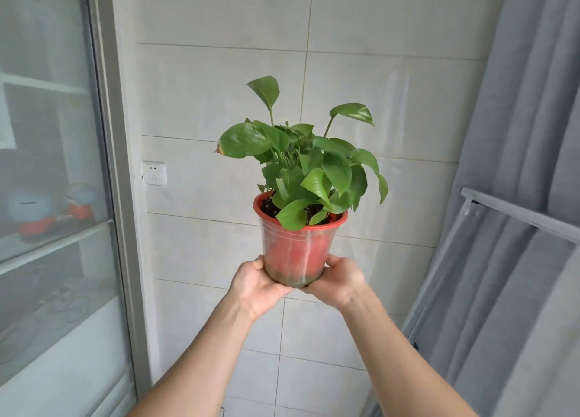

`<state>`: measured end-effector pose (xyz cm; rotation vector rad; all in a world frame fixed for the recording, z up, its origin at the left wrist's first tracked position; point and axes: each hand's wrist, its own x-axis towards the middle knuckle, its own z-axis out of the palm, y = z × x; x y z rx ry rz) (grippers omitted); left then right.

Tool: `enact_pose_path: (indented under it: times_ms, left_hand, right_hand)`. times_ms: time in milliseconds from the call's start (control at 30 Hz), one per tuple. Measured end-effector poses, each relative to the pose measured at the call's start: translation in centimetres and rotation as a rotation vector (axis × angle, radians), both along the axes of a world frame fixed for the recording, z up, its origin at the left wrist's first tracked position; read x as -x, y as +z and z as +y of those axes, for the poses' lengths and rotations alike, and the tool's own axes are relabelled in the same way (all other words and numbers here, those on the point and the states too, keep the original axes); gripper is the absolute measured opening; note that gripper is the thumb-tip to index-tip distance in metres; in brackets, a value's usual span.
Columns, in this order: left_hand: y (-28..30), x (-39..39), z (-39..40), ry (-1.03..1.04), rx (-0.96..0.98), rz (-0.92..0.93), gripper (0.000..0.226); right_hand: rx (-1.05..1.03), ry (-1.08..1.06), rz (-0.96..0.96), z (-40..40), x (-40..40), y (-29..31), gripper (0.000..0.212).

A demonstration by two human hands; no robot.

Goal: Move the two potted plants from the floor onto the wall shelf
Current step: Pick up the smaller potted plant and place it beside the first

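Hands, left (255, 286) and right (340, 283), cupped under upright potted plant (298, 250).

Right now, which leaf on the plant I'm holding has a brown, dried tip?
The big leaf sticking out farthest left, above the red pot; its left tip is brown, while the other leaves look fully green.

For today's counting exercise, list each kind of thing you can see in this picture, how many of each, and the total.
Hands: 2, left and right
Potted plants: 1
Wall sockets: 1
Curtains: 1
Glass doors: 1
Total: 6
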<state>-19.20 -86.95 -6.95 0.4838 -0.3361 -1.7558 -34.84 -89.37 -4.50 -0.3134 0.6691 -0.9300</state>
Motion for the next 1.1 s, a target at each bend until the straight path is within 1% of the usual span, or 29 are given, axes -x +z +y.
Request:
enact_pose_path:
  times_ms: [267, 467, 667, 733, 800, 867, 933, 1100]
  left_hand:
    - [0.9, 6.7, 7.2, -0.133, 0.021, 0.006, 0.044]
    - [1.0, 11.7, 13.5, -0.223, 0.008, 0.003, 0.042]
    - [2.6, 16.0, 17.4, -0.396, -0.002, 0.01, 0.044]
    - [3.0, 17.0, 17.6, -0.426, 0.004, 0.004, 0.046]
    - [3.3, 17.7, 18.4, -0.525, 0.004, 0.002, 0.047]
    - [3.4, 18.4, 19.2, -0.58, 0.028, 0.021, 0.045]
    - [3.4, 18.4, 20.3, -0.646, 0.03, 0.027, 0.044]
    - [2.6, 18.3, 23.1, -0.806, 0.003, -0.004, 0.043]
  right_hand:
    - [-0.01, -0.101, 0.014, 8.7, 7.1, 0.7, 0.045]
    - [-0.009, -0.195, -0.017, 16.5, 12.1, 0.9, 0.044]
    - [0.058, -0.34, -0.015, 23.3, 15.6, 2.6, 0.046]
    - [0.042, -0.387, -0.002, 24.8, 16.3, 3.2, 0.045]
    - [0.079, -0.463, -0.007, 26.7, 16.6, 3.5, 0.045]
    - [0.07, -0.512, -0.011, 28.4, 16.8, 3.5, 0.045]
    - [0.074, -0.608, -0.009, 30.1, 16.6, 3.5, 0.045]
    - [0.065, -0.799, -0.02, 35.5, 15.1, 2.2, 0.043]
